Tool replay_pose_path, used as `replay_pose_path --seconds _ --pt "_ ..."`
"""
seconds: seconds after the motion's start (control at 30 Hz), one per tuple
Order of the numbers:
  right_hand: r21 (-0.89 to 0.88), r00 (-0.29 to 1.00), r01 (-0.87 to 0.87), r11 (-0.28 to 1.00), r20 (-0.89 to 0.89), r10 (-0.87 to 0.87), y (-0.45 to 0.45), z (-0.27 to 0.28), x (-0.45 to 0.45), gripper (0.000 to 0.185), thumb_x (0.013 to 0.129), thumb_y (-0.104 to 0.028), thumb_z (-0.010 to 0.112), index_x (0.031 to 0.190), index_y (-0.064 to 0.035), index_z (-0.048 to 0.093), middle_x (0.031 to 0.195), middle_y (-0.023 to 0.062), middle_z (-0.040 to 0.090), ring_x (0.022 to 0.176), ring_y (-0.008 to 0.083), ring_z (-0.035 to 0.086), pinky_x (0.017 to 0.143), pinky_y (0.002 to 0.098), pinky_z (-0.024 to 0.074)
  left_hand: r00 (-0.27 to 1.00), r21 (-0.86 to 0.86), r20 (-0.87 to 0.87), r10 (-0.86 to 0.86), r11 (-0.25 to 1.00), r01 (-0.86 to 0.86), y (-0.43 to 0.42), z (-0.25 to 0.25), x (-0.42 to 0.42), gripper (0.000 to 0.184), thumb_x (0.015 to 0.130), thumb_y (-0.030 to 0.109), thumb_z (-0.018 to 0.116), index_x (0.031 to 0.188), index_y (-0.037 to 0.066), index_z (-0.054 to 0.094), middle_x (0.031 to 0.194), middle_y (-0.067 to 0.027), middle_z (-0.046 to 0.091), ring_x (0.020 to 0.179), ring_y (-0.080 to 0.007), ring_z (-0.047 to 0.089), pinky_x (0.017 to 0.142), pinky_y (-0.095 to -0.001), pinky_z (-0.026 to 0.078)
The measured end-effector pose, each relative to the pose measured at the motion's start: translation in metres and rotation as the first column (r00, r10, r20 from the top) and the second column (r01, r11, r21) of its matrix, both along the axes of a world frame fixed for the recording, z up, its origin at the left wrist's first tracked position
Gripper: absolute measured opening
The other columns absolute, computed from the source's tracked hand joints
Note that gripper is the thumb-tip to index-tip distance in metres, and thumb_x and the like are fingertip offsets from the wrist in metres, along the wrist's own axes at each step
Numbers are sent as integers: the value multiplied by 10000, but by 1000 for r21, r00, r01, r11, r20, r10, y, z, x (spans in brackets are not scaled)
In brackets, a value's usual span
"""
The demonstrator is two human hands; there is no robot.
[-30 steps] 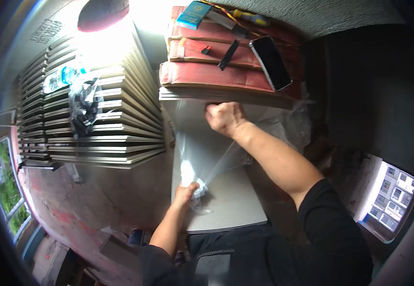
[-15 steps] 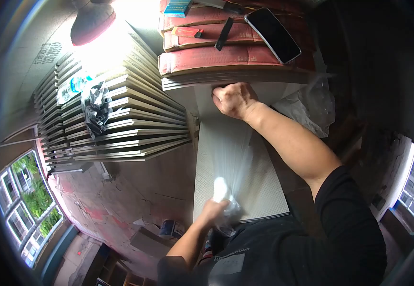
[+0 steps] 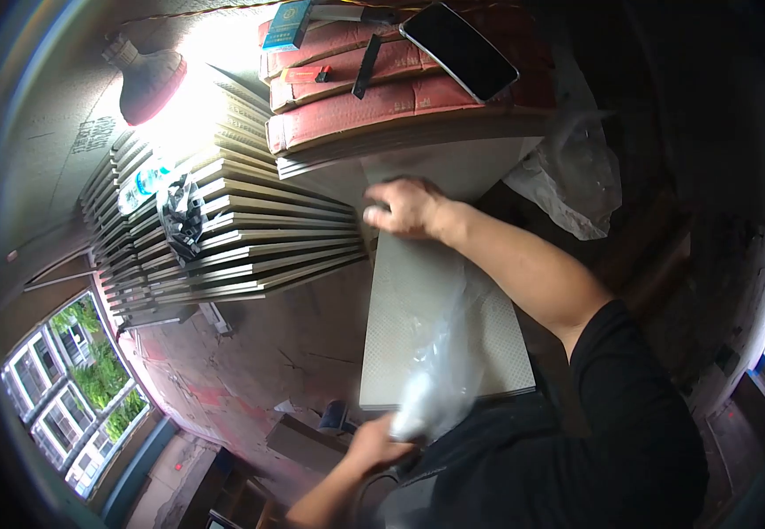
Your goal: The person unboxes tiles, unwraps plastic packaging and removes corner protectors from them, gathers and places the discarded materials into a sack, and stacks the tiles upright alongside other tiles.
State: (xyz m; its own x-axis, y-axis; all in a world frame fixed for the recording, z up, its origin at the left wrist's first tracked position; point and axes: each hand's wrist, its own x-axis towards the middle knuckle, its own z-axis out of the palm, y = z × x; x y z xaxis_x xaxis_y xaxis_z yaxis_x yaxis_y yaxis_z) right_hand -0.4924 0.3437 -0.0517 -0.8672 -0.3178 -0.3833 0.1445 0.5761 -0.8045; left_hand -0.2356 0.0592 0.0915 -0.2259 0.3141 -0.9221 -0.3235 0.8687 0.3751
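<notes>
Left hand [image 3: 378, 443] closed on bunched clear plastic [image 3: 449, 353], just above near end of pale panel [image 3: 506, 353]; tight grip apparently gathers loose film. Right hand [image 3: 404, 207] loosely open, blurred, over panel's far end, no plastic seen in it. Phone [image 3: 460, 51] flat on red packages [image 3: 330, 119], likely for easy reach. Bulb [image 3: 152, 86] hangs close, lighting stacked panels [image 3: 294, 238].

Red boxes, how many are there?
3: a far box, under the blue packet; a middle box, under the orange lighter; and a near box. More may be hidden.
</notes>
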Motion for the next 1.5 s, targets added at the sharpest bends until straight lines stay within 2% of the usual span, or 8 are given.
replay_pose_path --seconds 0.2,0.33,0.43,0.67,0.77,0.97,1.2,1.5 --pt "-771 418 447 454 628 656 -48 9 134 728 936 -636 482 1332 -26 522 1185 140 633 1055 247 631 1000 406 451 -144 777 -235 961 97 -622 -26 39 -134 448 990 280 551 1331 6 452 1220 -123 572 1021 -273 609 816 -393 550" --pt "-907 578 0 421 344 740 18 105 134 551 877 -293 701 1311 -25 495 1003 92 626 886 230 639 740 360 532 -337 175 -941 27 892 -417 -16 15 -208 451 891 241 688 1222 -12 514 1122 -179 599 984 -320 614 852 -408 513" --pt "-302 900 -372 878 -349 261 107 188 118 232 830 -133 712 1018 -56 599 903 108 657 768 265 657 690 384 527 -132 -350 -936 -326 897 270 26 -8 -201 365 805 112 683 1160 71 607 1001 -156 624 908 -333 636 777 -427 533" --pt "-449 704 118 885 -591 -394 122 104 115 422 924 -249 635 1281 -88 478 1183 149 544 1051 262 563 899 417 483 717 858 -412 563 505 96 138 5 -179 627 648 95 834 1203 82 543 1055 -158 600 928 -342 628 777 -423 531" --pt "-856 811 448 -260 511 -285 61 109 145 763 936 -436 614 1518 -122 233 1504 173 343 1398 320 340 1135 443 325 216 495 -861 460 854 157 166 -11 -176 628 686 119 779 1250 130 504 1157 -159 547 1043 -373 552 860 -480 457" --pt "-210 741 636 743 -104 -664 164 59 193 598 913 -399 615 1356 -18 486 1269 184 564 1173 301 565 998 474 461 457 573 -806 376 688 445 147 -26 -171 787 684 176 756 1406 81 460 1425 -210 443 1314 -373 458 1052 -474 421" --pt "-498 287 866 46 419 -862 219 99 201 477 985 -324 558 1342 -15 486 1277 219 565 1105 343 610 938 473 521 -24 459 -766 642 521 -720 84 -143 -309 692 788 528 738 1161 -9 513 1122 -193 548 1080 -349 540 953 -412 431" --pt "438 680 484 757 -733 -10 215 143 163 411 973 -293 579 1272 -20 502 1150 166 594 992 310 634 823 404 554 -80 575 -644 761 413 -706 79 -160 -306 579 758 500 775 955 6 547 973 -168 562 939 -327 576 858 -403 459"
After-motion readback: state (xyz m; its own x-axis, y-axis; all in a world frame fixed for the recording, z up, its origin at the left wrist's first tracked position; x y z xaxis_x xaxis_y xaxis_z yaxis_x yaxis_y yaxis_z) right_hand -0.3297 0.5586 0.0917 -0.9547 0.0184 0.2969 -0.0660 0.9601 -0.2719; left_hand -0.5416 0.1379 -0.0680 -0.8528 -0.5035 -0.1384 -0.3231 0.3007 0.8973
